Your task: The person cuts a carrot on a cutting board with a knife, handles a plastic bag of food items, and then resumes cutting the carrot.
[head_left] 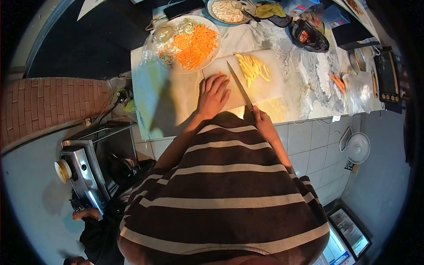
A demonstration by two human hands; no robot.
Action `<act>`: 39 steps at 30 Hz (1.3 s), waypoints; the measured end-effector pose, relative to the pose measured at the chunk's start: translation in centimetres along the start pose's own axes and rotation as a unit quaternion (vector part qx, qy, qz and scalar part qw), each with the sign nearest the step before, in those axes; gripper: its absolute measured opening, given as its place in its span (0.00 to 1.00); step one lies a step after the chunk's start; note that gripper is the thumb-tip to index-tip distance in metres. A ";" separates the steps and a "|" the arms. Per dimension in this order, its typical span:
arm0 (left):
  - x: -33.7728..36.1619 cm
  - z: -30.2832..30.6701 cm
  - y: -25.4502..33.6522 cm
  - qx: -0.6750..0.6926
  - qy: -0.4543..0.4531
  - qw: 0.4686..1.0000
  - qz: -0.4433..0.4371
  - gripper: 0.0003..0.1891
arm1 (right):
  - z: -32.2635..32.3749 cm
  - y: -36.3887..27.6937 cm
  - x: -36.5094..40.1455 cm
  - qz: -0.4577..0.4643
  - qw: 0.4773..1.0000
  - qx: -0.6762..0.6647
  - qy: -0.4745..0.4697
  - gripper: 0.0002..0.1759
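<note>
A white cutting board (pixel 271 90) lies on the marble-patterned table. My left hand (pixel 213 98) rests on its left part, fingers bent over small orange carrot pieces (pixel 222 73), mostly hidden under the fingertips. My right hand (pixel 263 121) is closed around the handle of a long knife (pixel 240 86), whose blade points up and to the left, just right of my left hand. Pale yellow strips (pixel 251 68) are piled on the board to the right of the blade. Behind my left hand stands a large plate (pixel 215 31) with shredded carrot (pixel 196 47) and pale shreds.
At the back are a bowl of pale food (pixel 227 11) and a black plastic bag (pixel 316 39). Carrots (pixel 338 83) and a clear bag (pixel 357 90) lie at the right. Another person's hand (pixel 86 214) is beside a stove (pixel 84 170) at the lower left.
</note>
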State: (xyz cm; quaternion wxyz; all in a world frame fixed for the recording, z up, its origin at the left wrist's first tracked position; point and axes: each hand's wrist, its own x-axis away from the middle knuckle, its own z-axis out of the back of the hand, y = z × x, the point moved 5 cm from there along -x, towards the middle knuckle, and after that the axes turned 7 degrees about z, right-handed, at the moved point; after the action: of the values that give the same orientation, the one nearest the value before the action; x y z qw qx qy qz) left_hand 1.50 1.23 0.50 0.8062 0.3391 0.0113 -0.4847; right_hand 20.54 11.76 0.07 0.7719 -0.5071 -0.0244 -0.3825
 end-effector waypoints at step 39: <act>0.2 -0.1 -0.5 -0.008 0.014 1.000 0.007 0.17 | -1.2 0.0 0.1 0.008 1.000 0.012 0.014 0.34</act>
State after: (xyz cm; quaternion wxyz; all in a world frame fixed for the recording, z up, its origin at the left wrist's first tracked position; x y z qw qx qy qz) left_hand 1.25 0.95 0.01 0.8120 0.3394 0.0246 -0.4742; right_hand 20.22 10.75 -0.46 0.7810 -0.4927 -0.0140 -0.3836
